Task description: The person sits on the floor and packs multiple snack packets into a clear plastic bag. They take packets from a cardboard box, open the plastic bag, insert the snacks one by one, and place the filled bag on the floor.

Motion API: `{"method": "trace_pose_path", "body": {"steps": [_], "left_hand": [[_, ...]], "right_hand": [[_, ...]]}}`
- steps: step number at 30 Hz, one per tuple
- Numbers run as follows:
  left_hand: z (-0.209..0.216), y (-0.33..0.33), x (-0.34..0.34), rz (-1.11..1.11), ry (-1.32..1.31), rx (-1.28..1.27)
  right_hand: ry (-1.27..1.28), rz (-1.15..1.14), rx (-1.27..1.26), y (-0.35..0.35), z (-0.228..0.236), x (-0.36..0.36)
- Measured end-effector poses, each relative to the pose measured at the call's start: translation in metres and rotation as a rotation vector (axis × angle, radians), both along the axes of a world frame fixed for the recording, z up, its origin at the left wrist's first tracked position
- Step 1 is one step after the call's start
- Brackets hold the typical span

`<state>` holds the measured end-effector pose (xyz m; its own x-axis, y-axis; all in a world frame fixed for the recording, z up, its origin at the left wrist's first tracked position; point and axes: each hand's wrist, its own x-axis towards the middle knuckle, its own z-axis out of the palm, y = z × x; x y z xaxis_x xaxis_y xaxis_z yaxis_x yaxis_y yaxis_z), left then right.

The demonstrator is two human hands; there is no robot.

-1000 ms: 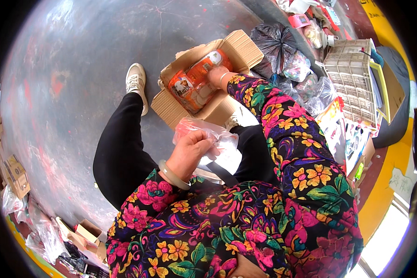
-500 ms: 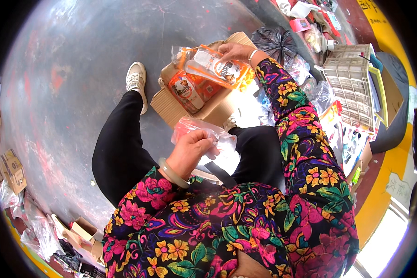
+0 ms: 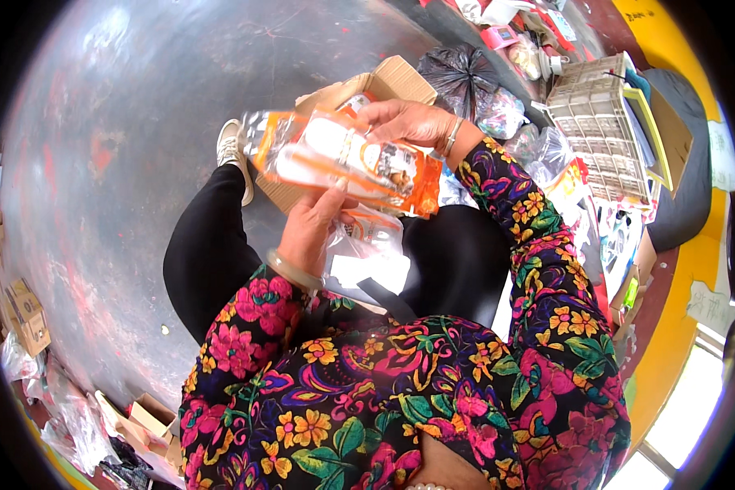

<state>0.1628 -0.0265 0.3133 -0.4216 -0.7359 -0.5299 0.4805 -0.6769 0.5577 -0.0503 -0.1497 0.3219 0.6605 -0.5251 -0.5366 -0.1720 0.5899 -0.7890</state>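
Over my lap, an orange and white plastic packet (image 3: 396, 167) with clear parts lies tilted across both hands. My right hand (image 3: 408, 122) is closed on its far edge, fingers pressed on the plastic. From below, my left hand (image 3: 306, 233) has its thumb at the near edge of that packet. Its fingers are curled on a clear plastic bag (image 3: 363, 261), in which some orange print shows through. Behind the packet stands an open cardboard box (image 3: 404, 82), mostly covered by it, with another orange and white packet (image 3: 358, 103) partly visible inside.
A black plastic bag (image 3: 461, 77) and several clear bags lie right of the box. Farther right is a pale slatted crate (image 3: 592, 122) holding flat boards. Small cardboard boxes (image 3: 28, 314) and loose plastic (image 3: 77, 425) lie at the far left. My shoe (image 3: 230, 147) stands beside the box.
My right hand has brought the orange packet out over the box's near side, toward me and left. My left hand has risen to meet it, keeping the clear bag.
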Motion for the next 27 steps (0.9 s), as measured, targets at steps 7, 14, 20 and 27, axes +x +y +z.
{"method": "trace_pose_path", "body": {"steps": [7, 14, 20, 27], "left_hand": [[-0.007, 0.004, 0.003, 0.02, 0.083, -0.082], [-0.01, 0.008, -0.011, -0.094, 0.209, -0.2], [-0.011, 0.006, -0.006, 0.092, 0.16, -0.144], [-0.028, -0.003, -0.001, 0.191, 0.228, -0.063]], "right_hand": [[0.123, -0.257, -0.257, 0.032, 0.053, -0.023], [0.077, -0.383, -0.245, 0.077, 0.047, -0.039], [0.315, -0.491, -0.368, 0.081, 0.064, -0.023], [0.234, -1.137, -0.43, 0.165, 0.063, -0.131]]}}
